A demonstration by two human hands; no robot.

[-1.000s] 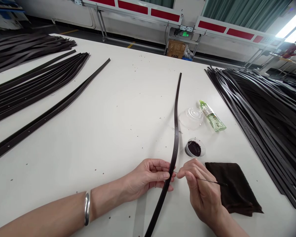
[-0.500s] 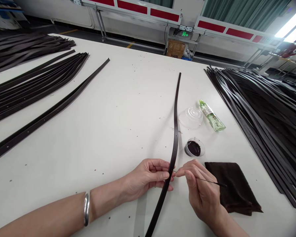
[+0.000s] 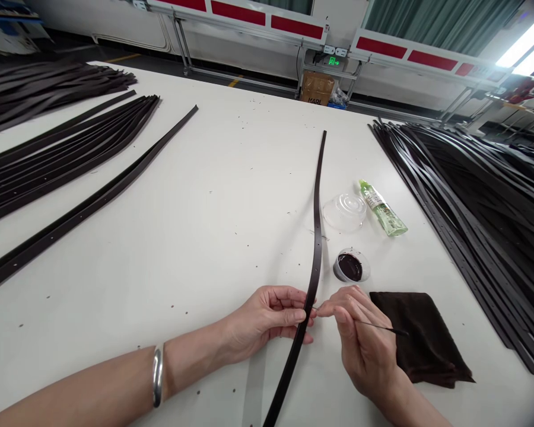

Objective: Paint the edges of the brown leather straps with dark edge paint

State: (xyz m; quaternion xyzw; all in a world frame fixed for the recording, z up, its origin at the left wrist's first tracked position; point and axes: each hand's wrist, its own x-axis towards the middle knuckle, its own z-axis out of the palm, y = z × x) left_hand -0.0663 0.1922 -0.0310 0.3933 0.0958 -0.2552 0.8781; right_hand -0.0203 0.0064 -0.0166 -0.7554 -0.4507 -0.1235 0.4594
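My left hand (image 3: 280,317) pinches a long dark strap (image 3: 317,237) with small holes along it, thumb on the near face and fingers behind. The strap stands on its edge and curves away across the table. In my right hand (image 3: 365,338) is a thin dark tool (image 3: 385,327), like a fine brush or awl; its thin tip meets the strap's right edge beside my left fingers. A small clear cup (image 3: 351,265) of dark paste or paint stands just beyond my right hand. A folded dark brown cloth (image 3: 420,338) lies to the right of that hand.
A clear plastic lid (image 3: 345,212) and a green bottle (image 3: 383,209) lie beyond the cup. Piles of dark straps (image 3: 480,225) cover the right side; more straps (image 3: 71,148) lie at the left. Small dark specks dot the white table (image 3: 196,249).
Almost nothing differs. Both hands, the strap and the thin tool keep their places, with only a tiny shift of the view.
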